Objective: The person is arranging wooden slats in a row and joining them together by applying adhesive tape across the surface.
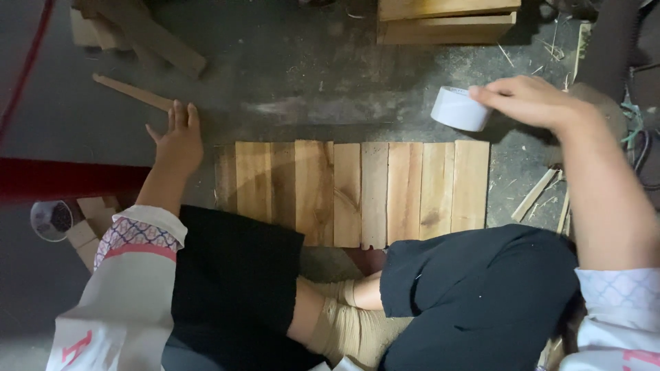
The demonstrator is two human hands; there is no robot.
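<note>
A row of flat, pale brown wooden slats (354, 192) lies side by side on the dusty grey concrete floor (295, 89). Above its right end, the right hand (526, 99) pinches a white tape roll (459, 108). The left hand (179, 141) rests spread, palm down, on the floor just left of the slats.

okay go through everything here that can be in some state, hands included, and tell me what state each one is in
Right hand: gripping the tape roll, raised off the floor.
Roll of white tape: held, tilted, above the planks' far right corner.
Left hand: open, flat on the floor.
Wooden planks: lying flat, side by side in a row.
Thin wood strip: lying loose beyond the left hand.
</note>
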